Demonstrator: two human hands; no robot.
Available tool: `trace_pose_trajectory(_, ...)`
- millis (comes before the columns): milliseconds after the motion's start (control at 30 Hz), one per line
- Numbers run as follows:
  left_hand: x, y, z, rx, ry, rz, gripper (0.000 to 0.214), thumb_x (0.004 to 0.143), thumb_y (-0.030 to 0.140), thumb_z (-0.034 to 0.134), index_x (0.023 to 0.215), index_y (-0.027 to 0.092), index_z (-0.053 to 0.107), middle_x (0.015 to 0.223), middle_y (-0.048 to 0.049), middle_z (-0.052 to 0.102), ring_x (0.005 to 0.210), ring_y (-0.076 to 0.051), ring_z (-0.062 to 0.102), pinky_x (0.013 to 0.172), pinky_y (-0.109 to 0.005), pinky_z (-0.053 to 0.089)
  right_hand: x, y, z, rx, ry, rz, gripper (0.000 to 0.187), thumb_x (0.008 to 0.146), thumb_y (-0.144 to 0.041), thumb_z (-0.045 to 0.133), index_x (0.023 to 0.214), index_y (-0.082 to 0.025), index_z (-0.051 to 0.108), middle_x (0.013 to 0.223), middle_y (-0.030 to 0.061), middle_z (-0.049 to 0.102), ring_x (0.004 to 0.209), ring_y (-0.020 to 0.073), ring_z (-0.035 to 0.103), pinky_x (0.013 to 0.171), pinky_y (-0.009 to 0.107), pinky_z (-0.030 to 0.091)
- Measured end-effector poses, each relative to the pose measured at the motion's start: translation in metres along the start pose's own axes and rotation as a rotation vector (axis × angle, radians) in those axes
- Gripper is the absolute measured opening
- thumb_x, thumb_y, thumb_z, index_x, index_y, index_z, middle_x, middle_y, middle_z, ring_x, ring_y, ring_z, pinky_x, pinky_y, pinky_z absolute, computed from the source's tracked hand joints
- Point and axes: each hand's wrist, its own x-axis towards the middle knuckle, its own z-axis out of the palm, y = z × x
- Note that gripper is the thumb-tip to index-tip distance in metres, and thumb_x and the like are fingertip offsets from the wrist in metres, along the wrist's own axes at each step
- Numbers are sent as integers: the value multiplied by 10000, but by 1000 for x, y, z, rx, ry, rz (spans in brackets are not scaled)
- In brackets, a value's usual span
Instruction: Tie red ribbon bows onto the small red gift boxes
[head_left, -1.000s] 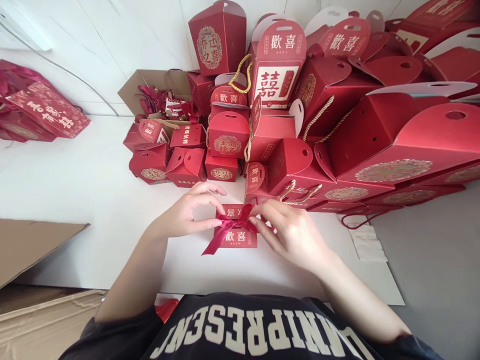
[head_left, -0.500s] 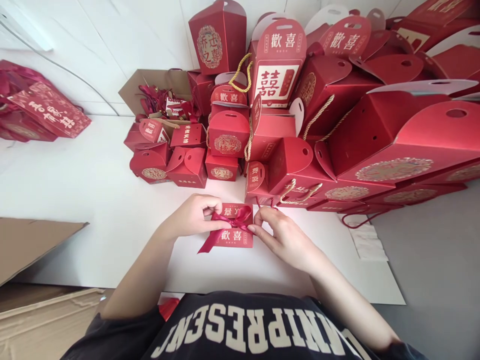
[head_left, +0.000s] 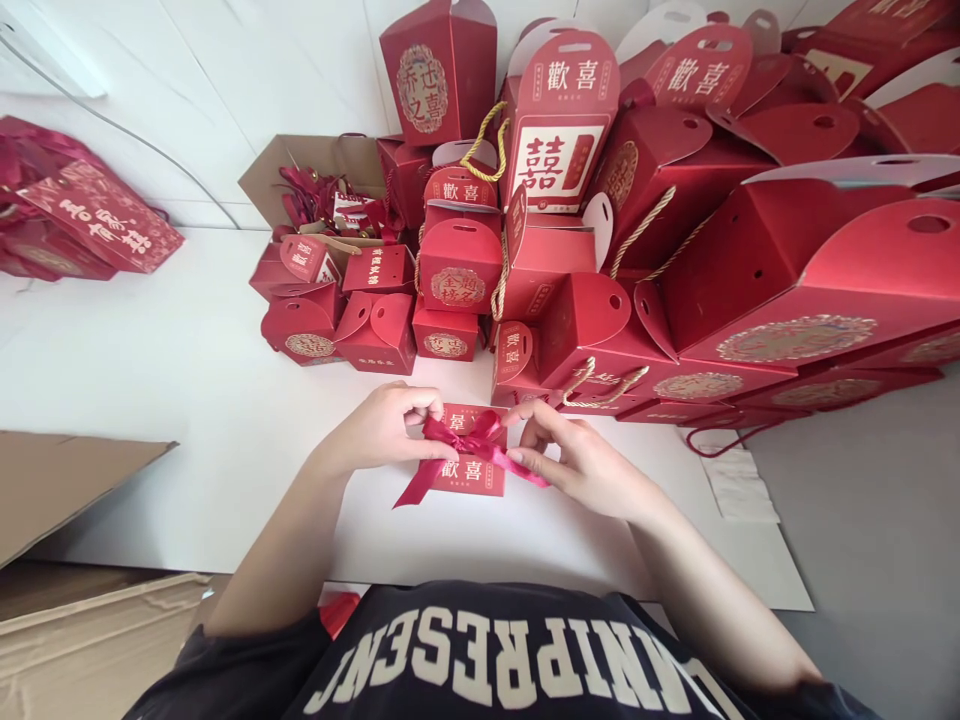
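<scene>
Tying the ribbon bow (head_left: 466, 440) atop the small red box (head_left: 469, 470) near the table's (head_left: 187, 400) front edge; left hand (head_left: 382, 428) and right hand (head_left: 577, 462) pinched on loops; next, probably pulling snug evenly.

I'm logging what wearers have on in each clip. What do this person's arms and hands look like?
Both forearms are bare, and the left hand and right hand wear no gloves. Short dark sleeves end near the shoulders, part of a black T-shirt with large cream block lettering.

small box (head_left: 466, 470) on table (head_left: 150, 400), stacked boxes (head_left: 675, 250) behind, cardboard (head_left: 67, 490) left
</scene>
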Motion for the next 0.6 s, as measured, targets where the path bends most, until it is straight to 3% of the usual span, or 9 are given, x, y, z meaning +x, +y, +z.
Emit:
trace_pose_trajectory(100,-2,-2,-1,-158,-124,-30,388,758,479,733,667,165,524,651,37,436,592,-92,378,545,-225,332,7,-7,-11,-216,4,-157,284,996,-217,457,1267,-253,535,1046,61,625,853,164,623,783,315,504)
trace_pose_trajectory(167,-3,-2,0,-190,-148,-41,416,772,478,721,626,159,497,651,30,438,599,-94,397,545,-226,343,14,-10,-14,-319,-23,-228,333,982,-183,466,1295,-260,548,1113,80,587,923,180,620,825,335,511)
trace_pose_trajectory(233,-4,0,0,-178,-122,-52,449,753,481,738,608,165,454,626,39,414,596,-95,383,531,-223,328,23,-12,-15,-381,-51,-240,300,974,-186,487,1250,-250,588,1093,76,563,892,172,616,805,326,513)
trace_pose_trajectory(367,-5,2,1,-98,-60,-41,476,713,498,763,605,172,433,590,54,396,585,-94,348,512,-218,299,36,-14,-14,-343,-86,-255,106,958,-258,559,972,-199,647,1038,54,540,827,140,582,766,283,477)
trace_pose_trajectory(500,-5,1,1,35,-4,11,475,690,526,769,603,175,461,561,59,398,572,-98,342,508,-225,278,41,-11,-13,-248,-97,-183,276,968,-371,549,769,-181,572,775,-9,529,670,108,501,660,243,401)
trace_pose_trajectory(600,-4,2,0,114,13,36,488,699,541,761,601,179,449,546,58,414,575,-104,355,524,-234,276,42,-7,-11,-194,-115,-81,336,962,-438,544,742,-185,529,660,-44,514,582,91,439,590,226,349)
